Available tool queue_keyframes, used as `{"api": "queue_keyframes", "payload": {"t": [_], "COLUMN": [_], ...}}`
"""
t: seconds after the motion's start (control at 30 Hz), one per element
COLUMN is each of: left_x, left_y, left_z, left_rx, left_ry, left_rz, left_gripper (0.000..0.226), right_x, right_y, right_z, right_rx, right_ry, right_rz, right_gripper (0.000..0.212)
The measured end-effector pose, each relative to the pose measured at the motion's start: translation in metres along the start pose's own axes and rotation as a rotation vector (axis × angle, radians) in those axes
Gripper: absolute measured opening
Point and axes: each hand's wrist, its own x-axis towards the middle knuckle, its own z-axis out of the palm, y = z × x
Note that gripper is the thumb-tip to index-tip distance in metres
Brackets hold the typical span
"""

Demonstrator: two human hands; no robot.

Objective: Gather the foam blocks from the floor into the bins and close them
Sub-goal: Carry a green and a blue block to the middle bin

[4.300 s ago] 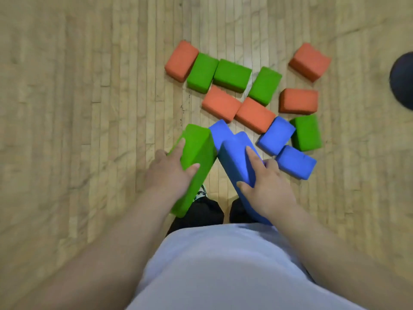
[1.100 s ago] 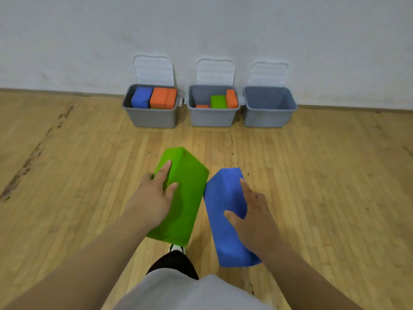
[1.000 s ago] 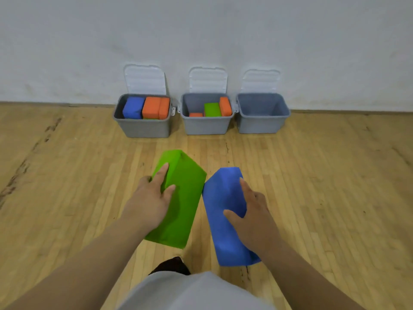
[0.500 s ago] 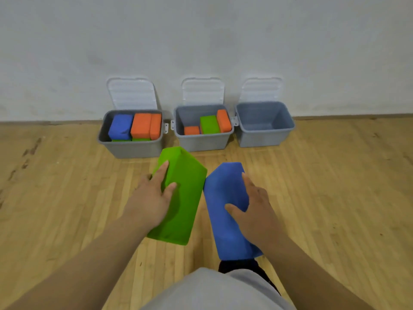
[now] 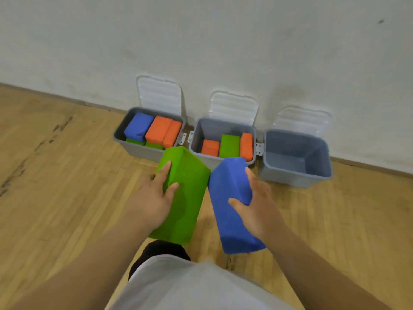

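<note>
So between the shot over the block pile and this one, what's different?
The person turned from the pile on the floor and walked up to the three open bins at the wall. The left hand has kept its grip on the green block, the right hand on the blue block. Lids are up as before, bin contents unchanged, and the right bin remains empty.
</note>
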Motion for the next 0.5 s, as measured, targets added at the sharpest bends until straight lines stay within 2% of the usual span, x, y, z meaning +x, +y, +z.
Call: {"api": "queue_keyframes", "payload": {"t": [0.13, 0.3, 0.5], "left_x": [0.071, 0.188, 0.328], "left_y": [0.015, 0.026, 0.038], "left_z": [-0.009, -0.013, -0.021], "left_rx": [0.071, 0.053, 0.015], "left_ry": [-0.046, -0.046, -0.149], "left_rz": [0.056, 0.119, 0.106], "left_gripper": [0.065, 0.065, 0.065], "right_x": [0.059, 0.153, 0.268], "right_y": [0.007, 0.007, -0.018], "right_z": [-0.008, -0.007, 0.001], "right_rx": [-0.003, -0.003, 0.065], "right_ry": [-0.002, 0.041, 0.132], "right_rz": [0.039, 0.093, 0.204], "right_gripper": [0.091, 0.089, 0.091]}}
